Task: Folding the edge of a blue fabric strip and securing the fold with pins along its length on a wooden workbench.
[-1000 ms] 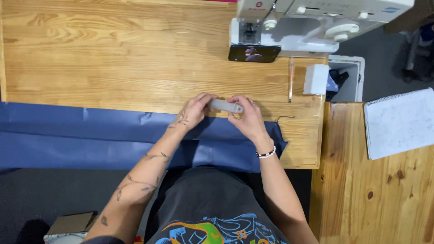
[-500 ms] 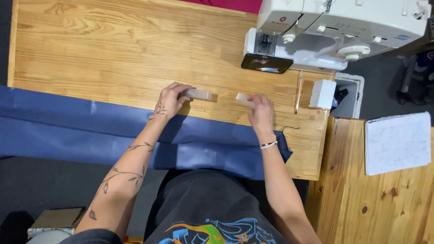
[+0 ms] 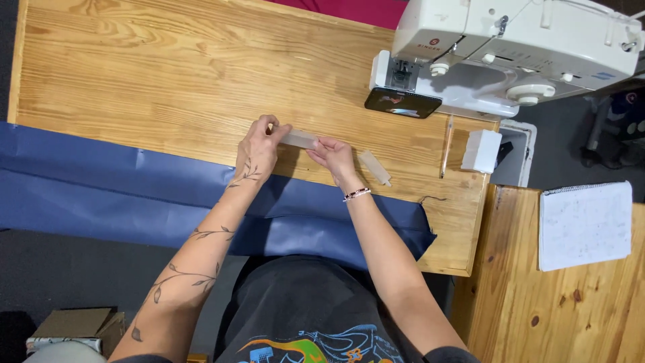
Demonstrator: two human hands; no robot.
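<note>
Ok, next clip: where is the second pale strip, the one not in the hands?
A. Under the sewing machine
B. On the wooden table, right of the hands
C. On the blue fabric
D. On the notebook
B: the loose strip lies on the bare wooden table, just right of the right hand.

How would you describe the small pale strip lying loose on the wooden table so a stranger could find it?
Start at the white sewing machine on the wooden table. Toward the person lies the loose pale strip, angled beside the right hand. Unlike the held pale piece, no hand grips it.
</note>
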